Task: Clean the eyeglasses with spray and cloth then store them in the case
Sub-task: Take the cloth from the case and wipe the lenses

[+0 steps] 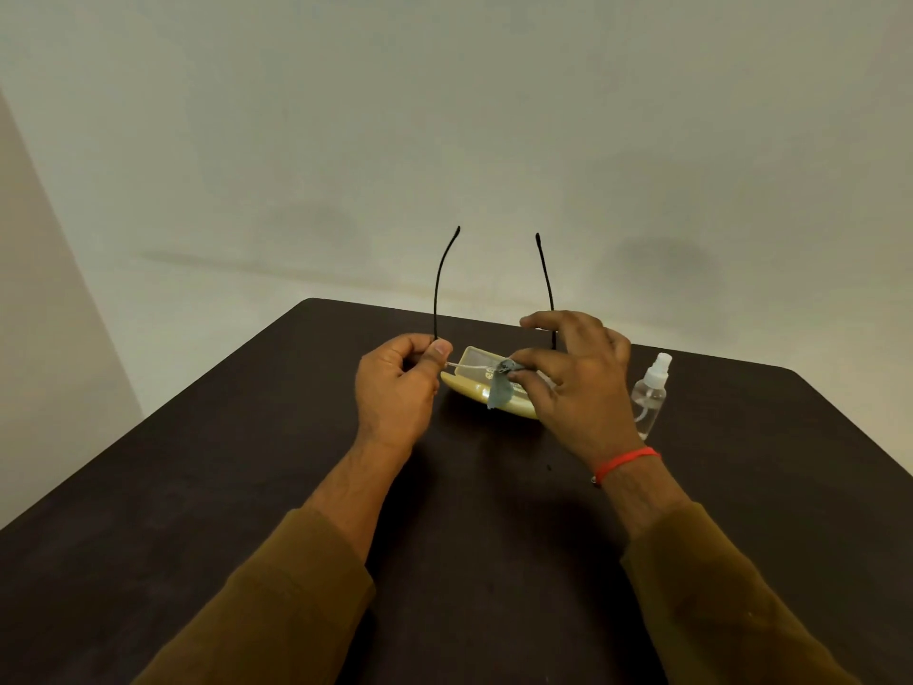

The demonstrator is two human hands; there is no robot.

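I hold the eyeglasses (439, 284) above the table with both black temple arms pointing up and away. My left hand (395, 388) pinches the frame's left end between thumb and fingers. My right hand (573, 383) presses a small grey-blue cloth (499, 390) against a lens near the bridge, thumb and forefinger closed on it. The thin frame and clear lenses are hard to make out. An open yellow glasses case (474, 385) lies on the table directly behind and below the glasses. A clear spray bottle (651, 395) stands to the right of my right hand.
The dark table (247, 487) stretches toward me, its far edge just behind the case and its right corner past the bottle. A pale wall rises behind. Brown sleeves cover both forearms, and a red thread circles my right wrist (625, 462).
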